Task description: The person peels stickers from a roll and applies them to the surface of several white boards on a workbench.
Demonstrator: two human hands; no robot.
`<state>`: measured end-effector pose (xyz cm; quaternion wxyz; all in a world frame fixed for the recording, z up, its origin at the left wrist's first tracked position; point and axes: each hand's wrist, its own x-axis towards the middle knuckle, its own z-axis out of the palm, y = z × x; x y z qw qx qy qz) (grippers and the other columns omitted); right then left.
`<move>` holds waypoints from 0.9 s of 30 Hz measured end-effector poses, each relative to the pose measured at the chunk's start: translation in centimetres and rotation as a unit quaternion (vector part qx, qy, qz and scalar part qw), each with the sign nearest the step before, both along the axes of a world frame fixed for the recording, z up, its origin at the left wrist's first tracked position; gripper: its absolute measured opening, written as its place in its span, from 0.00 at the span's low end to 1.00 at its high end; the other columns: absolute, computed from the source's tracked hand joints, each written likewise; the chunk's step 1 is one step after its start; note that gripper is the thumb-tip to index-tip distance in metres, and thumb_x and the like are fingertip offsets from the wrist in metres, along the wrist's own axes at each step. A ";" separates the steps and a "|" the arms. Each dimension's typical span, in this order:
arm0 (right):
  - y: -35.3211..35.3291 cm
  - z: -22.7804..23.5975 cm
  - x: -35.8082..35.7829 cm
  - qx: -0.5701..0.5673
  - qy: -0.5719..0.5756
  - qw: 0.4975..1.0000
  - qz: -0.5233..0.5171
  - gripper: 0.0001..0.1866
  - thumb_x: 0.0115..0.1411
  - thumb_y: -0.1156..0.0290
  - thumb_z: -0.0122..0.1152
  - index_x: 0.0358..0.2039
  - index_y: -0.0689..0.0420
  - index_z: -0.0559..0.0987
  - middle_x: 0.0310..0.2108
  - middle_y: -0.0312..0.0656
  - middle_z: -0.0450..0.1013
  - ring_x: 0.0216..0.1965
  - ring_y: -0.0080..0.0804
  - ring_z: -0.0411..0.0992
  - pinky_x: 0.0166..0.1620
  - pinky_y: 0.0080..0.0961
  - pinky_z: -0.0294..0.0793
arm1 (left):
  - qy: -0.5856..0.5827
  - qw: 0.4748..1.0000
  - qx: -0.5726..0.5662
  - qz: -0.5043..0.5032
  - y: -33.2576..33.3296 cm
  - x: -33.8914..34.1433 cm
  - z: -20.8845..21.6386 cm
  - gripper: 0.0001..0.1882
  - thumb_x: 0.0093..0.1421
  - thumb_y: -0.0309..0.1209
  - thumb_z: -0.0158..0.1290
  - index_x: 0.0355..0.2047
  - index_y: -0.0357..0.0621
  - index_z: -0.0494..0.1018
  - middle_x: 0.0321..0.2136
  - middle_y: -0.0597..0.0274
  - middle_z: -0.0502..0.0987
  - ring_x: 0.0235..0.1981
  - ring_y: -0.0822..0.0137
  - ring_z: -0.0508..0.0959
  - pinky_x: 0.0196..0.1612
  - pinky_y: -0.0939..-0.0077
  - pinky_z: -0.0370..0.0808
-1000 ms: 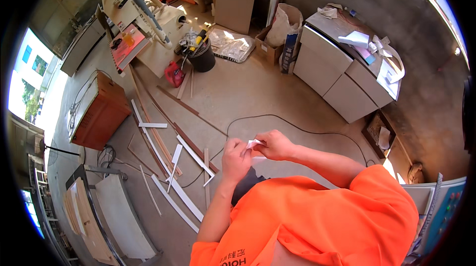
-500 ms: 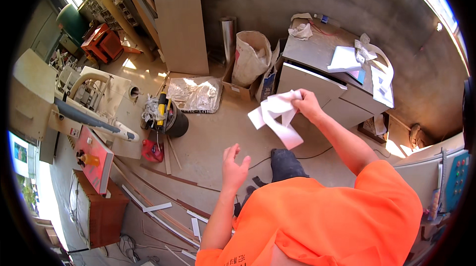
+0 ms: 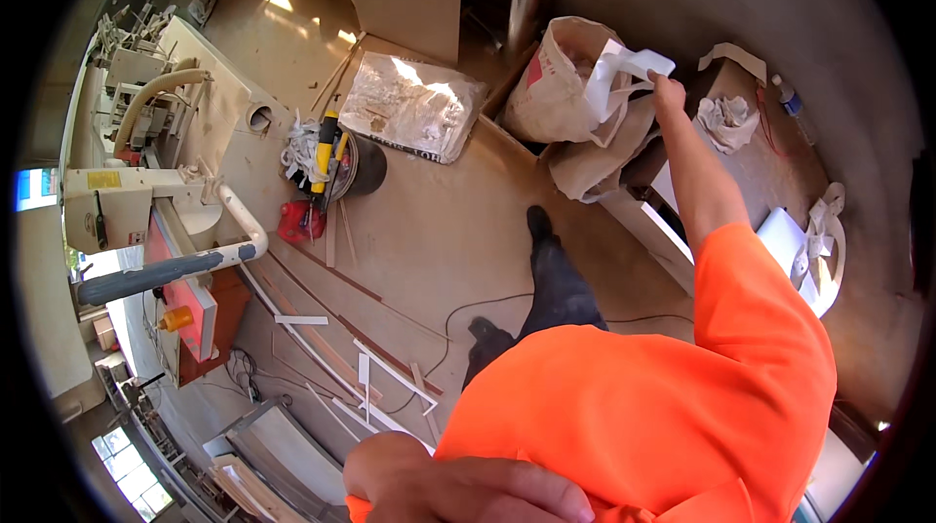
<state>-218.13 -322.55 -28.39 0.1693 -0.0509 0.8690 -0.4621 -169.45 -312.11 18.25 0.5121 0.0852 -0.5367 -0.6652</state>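
Note:
My right arm reaches out to the far right. Its hand is closed on a looped white strip, glossy and ribbon-like, whose exact material I cannot make out. The strip hangs over the edge of a pale sack with its mouth open. Beside the sack, below the strip, is a brown folded paper or cardboard piece. Close to the camera, my left hand lies across the front of my orange shirt, fingers stretched out and partly cut off by the lower edge; nothing shows in it.
A cabinet top at right carries crumpled paper and a bottle. A dusty flattened bag lies on the floor. Further left are a dark bucket with tools, a red container, scattered strips and a pale machine.
My right hand has carried the white strip forward to the sack. My left hand has drawn back to my body. My view has turned and moved nearer to the sack.

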 end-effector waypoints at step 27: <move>17.9 2.9 51.6 0.233 0.091 0.464 0.850 0.24 0.47 0.65 0.63 0.45 0.62 0.77 0.38 0.48 0.77 0.41 0.39 0.75 0.44 0.30 0.74 | 0.084 0.783 -0.215 0.577 40.9 17.0 3.0 0.07 0.54 0.32 0.57 0.20 0.53 0.73 0.27 0.59 0.72 0.33 0.57 0.74 0.37 0.62 0.70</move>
